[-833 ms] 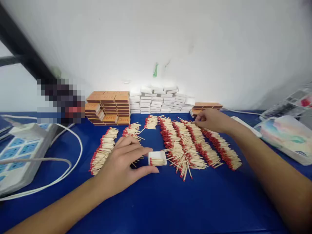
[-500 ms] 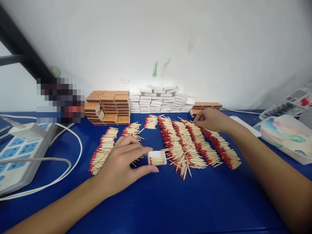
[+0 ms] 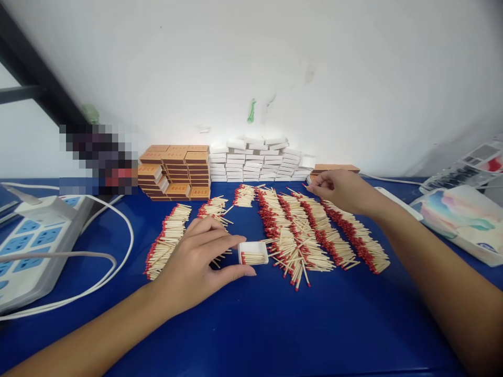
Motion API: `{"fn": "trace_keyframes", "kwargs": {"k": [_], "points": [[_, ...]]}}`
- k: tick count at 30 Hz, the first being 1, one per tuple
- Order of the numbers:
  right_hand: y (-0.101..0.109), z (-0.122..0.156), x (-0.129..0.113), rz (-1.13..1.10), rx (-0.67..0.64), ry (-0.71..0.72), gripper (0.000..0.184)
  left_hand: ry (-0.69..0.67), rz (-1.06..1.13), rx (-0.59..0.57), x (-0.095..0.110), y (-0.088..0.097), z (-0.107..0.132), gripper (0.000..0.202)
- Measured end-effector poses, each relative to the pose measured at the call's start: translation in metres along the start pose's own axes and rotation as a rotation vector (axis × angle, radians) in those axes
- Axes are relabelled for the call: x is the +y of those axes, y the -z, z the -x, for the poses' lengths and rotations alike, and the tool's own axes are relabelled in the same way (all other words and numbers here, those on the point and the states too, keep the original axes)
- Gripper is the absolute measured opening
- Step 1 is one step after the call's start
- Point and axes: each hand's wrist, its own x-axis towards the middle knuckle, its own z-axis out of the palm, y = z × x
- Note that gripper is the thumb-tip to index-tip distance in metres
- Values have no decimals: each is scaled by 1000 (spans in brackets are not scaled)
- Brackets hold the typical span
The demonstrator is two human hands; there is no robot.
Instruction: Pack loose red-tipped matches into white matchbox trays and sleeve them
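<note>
My left hand has its thumb and forefinger around a small white matchbox tray, with several red-headed matches lying along its near side. Over the far end of the match rows, my right hand pinches thumb and fingers together. A red match head peeks out at those fingertips; the rest of that match is hidden. Dense rows of loose matches spread to the right of the tray, and another row lies left of it, partly behind my left hand.
Orange matchboxes are stacked at the back left, beside a pile of white trays against the wall. More orange boxes stand behind my right hand. A power strip with cables lies left; a tissue pack lies right.
My right hand has risen slightly and shifted back from the match row, with a red match head now showing at its fingertips. My left hand and the tray have stayed in place.
</note>
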Motion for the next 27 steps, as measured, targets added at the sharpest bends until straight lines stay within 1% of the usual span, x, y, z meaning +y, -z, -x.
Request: {"fn": "trace_keyframes", "kwargs": {"k": [2, 4, 6, 8, 10, 12, 16, 18, 21, 23, 24, 25, 27], "points": [[3, 12, -18, -112, 61, 78, 31, 10, -5, -1, 0, 0, 0, 43], [4, 29, -44, -248, 69, 174, 28, 13, -14, 5, -1, 0, -1, 43], [2, 51, -74, -370, 34, 257, 28, 6, -25, 19, -2, 0, -1, 43], [-2, 72, -101, -462, -29, 335, 27, 3, -40, 37, -3, 0, -1, 43], [-9, 89, -121, -477, -88, 406, 23, 6, -49, 57, -3, 1, -1, 42], [-15, 100, -132, -427, -105, 473, 18, 10, -51, 67, -3, 1, -2, 41], [-26, 106, -134, -285, -67, 577, 12, 7, -50, 54, -3, 1, -1, 40], [-29, 106, -133, -223, -83, 591, 10, 6, -53, 50, -3, 1, 0, 40], [-29, 105, -132, -158, -134, 575, 9, 8, -57, 43, -3, 1, 0, 41], [-24, 103, -130, -155, -149, 555, 12, 13, -55, 36, -3, 1, 0, 41], [-20, 100, -128, -160, -136, 538, 15, 16, -54, 36, -3, 1, -1, 41], [-14, 95, -123, -162, -107, 511, 19, 17, -53, 41, -2, 1, -1, 41], [1, 82, -106, -146, -3, 428, 23, 16, -52, 51, -2, 1, -1, 42]]}}
